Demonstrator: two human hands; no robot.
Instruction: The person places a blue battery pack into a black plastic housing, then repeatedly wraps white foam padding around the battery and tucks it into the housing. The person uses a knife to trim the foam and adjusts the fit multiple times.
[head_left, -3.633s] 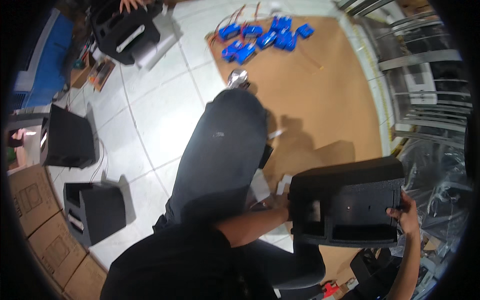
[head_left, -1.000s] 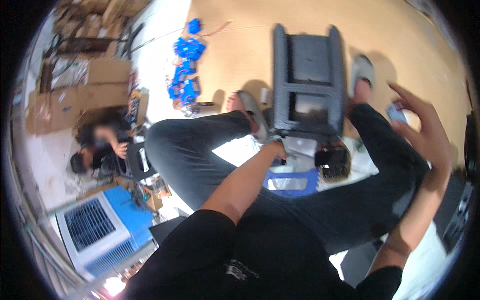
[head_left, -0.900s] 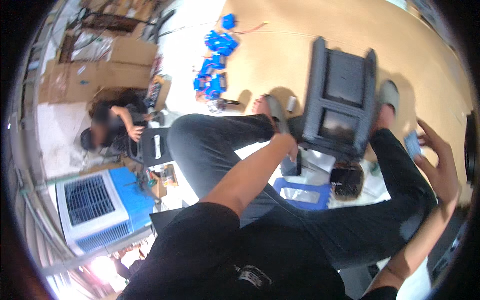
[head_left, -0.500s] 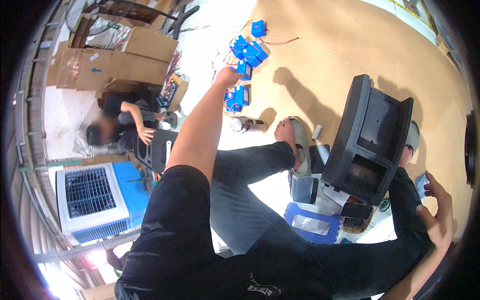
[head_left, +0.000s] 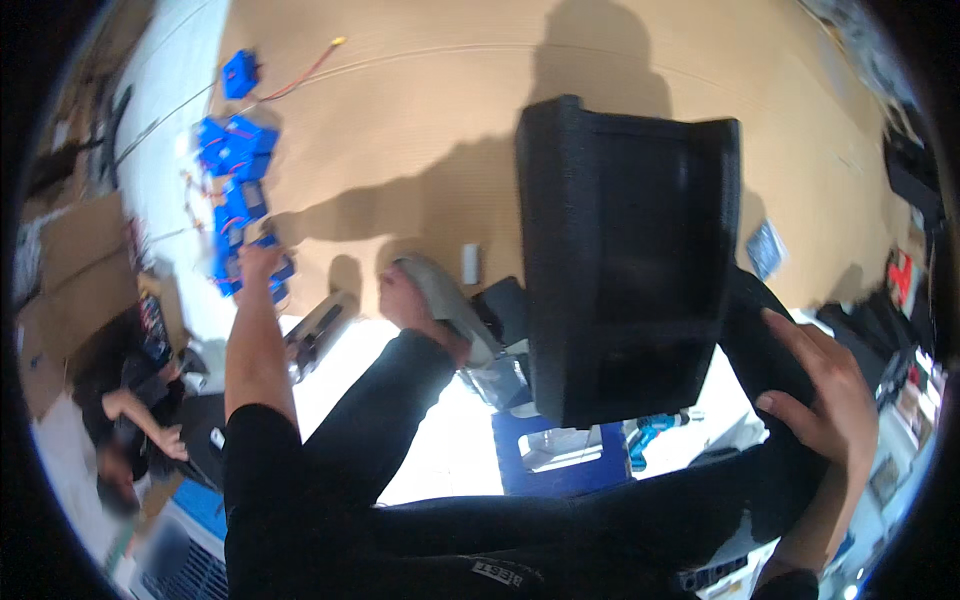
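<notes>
Left hand (head_left: pixel 262 262) stretched far out over the pile of small blue parts (head_left: pixel 235 215) at the edge of the brown cardboard sheet (head_left: pixel 420 120). The hand is small and blurred here; fingers lie on or among the blue pieces, but whether the grip is closed on one or just touching, cannot tell. Red and yellow wires run off the pile, ends hard to make out.

Right hand (head_left: pixel 825 395) rests on the person's own black-trousered knee (head_left: pixel 760 330), fingers spread apart, holding nothing. It sits just beside the big black plastic housing (head_left: pixel 625 260), apart from it.

The housing stands between the legs, hollow side toward the camera; its lower edge hides part of a blue box (head_left: pixel 555 455) and a blue-handled tool (head_left: pixel 655 432). A grey sandal (head_left: pixel 445 300) on the left foot shows near a small white cylinder (head_left: pixel 470 263). Another person (head_left: pixel 135 420) sits at lower left, cut by the rim and blurred. Cardboard boxes (head_left: pixel 60 270) at far left are warped.
</notes>
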